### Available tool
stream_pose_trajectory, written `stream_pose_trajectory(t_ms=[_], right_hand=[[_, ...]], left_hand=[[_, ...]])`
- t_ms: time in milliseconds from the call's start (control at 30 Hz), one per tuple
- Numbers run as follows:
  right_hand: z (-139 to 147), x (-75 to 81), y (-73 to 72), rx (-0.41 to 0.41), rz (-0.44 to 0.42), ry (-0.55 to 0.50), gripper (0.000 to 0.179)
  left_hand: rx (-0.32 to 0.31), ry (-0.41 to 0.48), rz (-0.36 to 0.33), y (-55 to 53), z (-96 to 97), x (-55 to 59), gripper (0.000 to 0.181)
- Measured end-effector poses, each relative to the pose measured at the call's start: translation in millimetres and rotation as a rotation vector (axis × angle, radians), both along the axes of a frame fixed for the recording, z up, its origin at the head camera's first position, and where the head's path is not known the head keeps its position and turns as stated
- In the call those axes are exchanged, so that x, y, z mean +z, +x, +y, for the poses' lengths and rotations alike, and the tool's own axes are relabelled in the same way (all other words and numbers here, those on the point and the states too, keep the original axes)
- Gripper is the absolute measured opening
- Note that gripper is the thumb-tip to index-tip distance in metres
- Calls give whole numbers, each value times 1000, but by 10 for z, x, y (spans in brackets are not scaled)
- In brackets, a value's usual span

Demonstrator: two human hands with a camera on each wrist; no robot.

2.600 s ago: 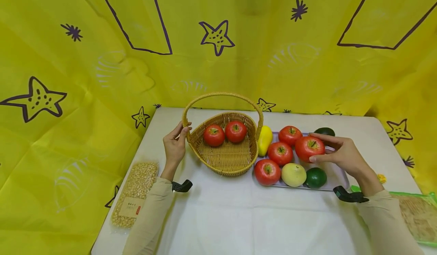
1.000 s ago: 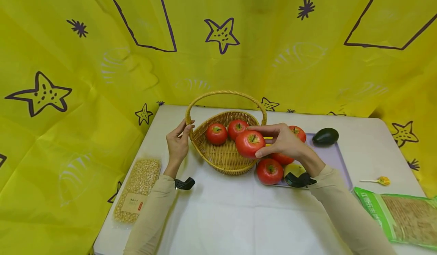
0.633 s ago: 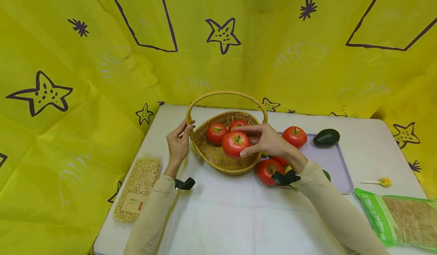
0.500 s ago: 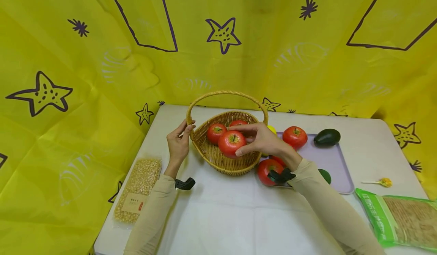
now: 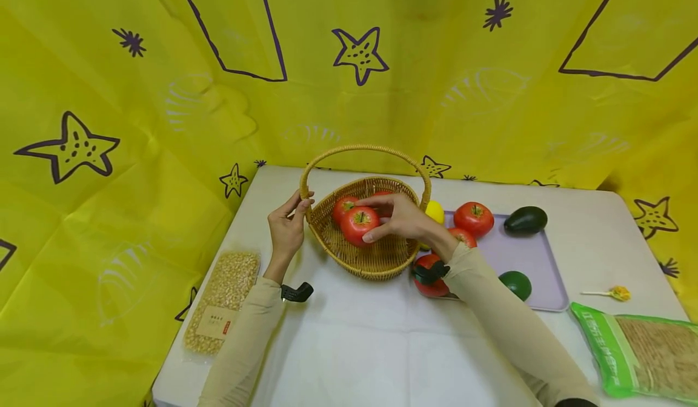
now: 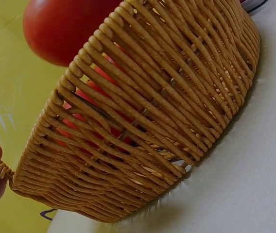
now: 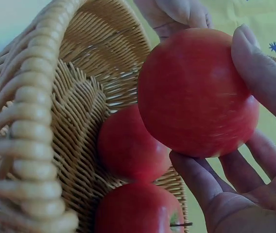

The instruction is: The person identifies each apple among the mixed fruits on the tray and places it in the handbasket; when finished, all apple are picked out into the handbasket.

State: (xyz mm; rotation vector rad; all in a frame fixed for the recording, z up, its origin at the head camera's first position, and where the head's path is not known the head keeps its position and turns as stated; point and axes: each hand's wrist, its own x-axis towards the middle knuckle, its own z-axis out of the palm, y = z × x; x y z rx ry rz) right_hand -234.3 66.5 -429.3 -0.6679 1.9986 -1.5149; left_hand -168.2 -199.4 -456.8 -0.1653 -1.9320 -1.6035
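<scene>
My left hand (image 5: 287,228) pinches the left foot of the handle on a wicker basket (image 5: 376,272). My right hand (image 5: 406,218) holds a red apple (image 5: 358,226), thumb on the near side and fingers on the far side. In the right wrist view that apple (image 7: 196,92) hangs above two other apples lying in the basket, one (image 7: 128,145) near the middle and one (image 7: 133,208) lower down with its stem showing. From the head, one basket apple (image 5: 343,206) is partly covered by the held apple, the other mostly by my right hand.
Right of the basket, a lilac tray (image 5: 518,255) carries several apples (image 5: 474,218), a yellow fruit (image 5: 434,211), an avocado (image 5: 525,220) and a green fruit (image 5: 515,284). A bag of corn kernels (image 5: 223,298) lies left; a lollipop (image 5: 618,293) and green package (image 5: 649,352) lie right.
My right hand has lifted the apple from over the tray and carried it left, then lower, over the basket. My left hand has kept its grip on the handle.
</scene>
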Motion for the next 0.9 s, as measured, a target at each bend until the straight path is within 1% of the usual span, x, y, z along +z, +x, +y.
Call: stream_pose_trajectory(t_ms=[167, 367, 467, 600, 633, 767, 900], right_hand=[[-77, -11, -36, 9, -3, 19, 76], [-145, -36, -77, 53, 34, 48, 76], [-172, -58, -90, 74, 38, 56, 76], [-199, -86, -97, 98, 36, 54, 76], [-204, -88, -94, 103, 33, 57, 76], [-221, -91, -83, 127, 42, 92, 77], [-249, -103, -82, 187, 84, 144, 77]], left_hand=[[11, -10, 11, -9, 7, -1, 30], [15, 1, 1, -3, 16, 20, 30], [15, 8, -6, -47, -11, -59, 30], [20, 12, -22, -143, -74, -217, 32], [19, 14, -23, -155, -87, -240, 32], [11, 21, -19, -170, -118, -274, 31], [0, 29, -11, -150, -123, -260, 30]])
